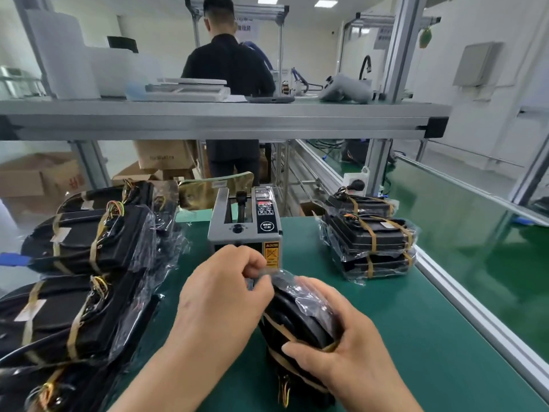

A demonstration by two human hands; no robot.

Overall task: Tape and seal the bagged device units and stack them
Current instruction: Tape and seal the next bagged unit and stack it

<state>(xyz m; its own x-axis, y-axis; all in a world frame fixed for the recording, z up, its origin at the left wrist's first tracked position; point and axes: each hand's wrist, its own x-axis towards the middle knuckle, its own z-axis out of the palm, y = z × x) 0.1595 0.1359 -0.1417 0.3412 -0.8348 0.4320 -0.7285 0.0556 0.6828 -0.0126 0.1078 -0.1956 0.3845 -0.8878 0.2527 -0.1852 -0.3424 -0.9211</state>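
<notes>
We hold one bagged unit (297, 319) stood on edge on the counter (430, 337). It is clamped by our right grip (335, 349), whose fingers curl over its right flank while the thumb lies across the near face beside a brown band (279, 327). Our left grip (221, 295) sits just left of the right grip and a little beyond it, thumb and fingers pinched together on a pale strip (263, 271) at the bag's crumpled top (tape or the folded film itself, we cannot tell). Straight beyond both grips stands the tape dispenser (245, 223), near. Well beyond the right grip lies the stack of sealed units (370, 242), and left of the left grip is the pile of loose-bagged units (86, 242). We judge the unit to be a stiff, fairly heavy black body, while the film over it is thin, slack and slippery, so it may slide if we hold by film alone. It is better to take hold across the flat sides, where the bands give some bite, clear of the coloured wires (283, 388) at the near end, which look easy to snag.
</notes>
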